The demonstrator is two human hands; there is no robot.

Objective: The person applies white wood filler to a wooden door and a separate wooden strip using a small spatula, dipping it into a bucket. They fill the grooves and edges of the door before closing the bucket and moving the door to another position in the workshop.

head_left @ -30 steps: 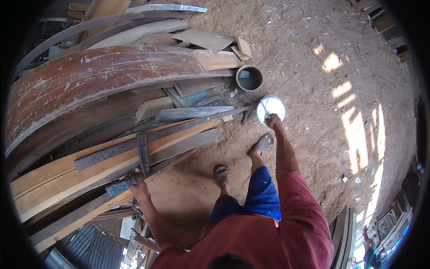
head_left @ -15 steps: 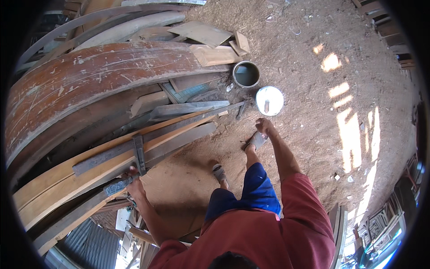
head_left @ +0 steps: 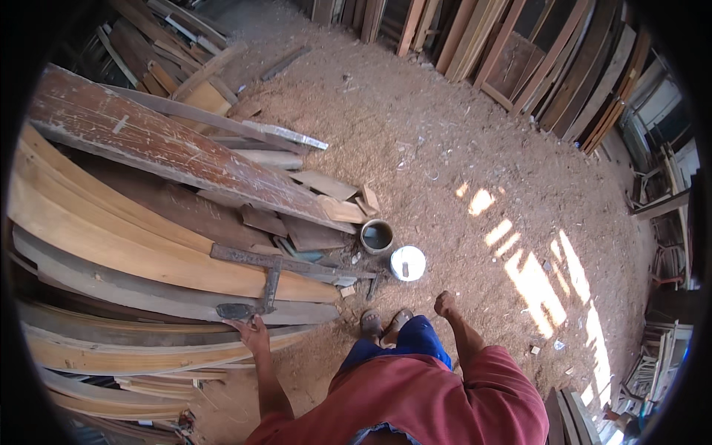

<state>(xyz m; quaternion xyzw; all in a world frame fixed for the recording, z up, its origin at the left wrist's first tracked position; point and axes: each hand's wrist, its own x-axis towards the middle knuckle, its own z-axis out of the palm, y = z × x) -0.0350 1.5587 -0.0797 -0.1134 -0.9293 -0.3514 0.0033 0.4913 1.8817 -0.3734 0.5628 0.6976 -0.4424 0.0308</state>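
Rusty steel clamp: one long dark bar clamp lies on the stacked pale wooden planks, long axis running away rightward from the left hand.
Left hand: touching the clamp's near end, fingers loosely curled, nearer.
Right hand: loosely closed, holding nothing, right of clamp.
Beyond clamp: one grey round tin, one white round lid.

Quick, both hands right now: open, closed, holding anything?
Left hand: resting on the stacked planks at the base of a metal clamp; grip cannot be told.
Right hand: loosely closed, holding nothing visible.
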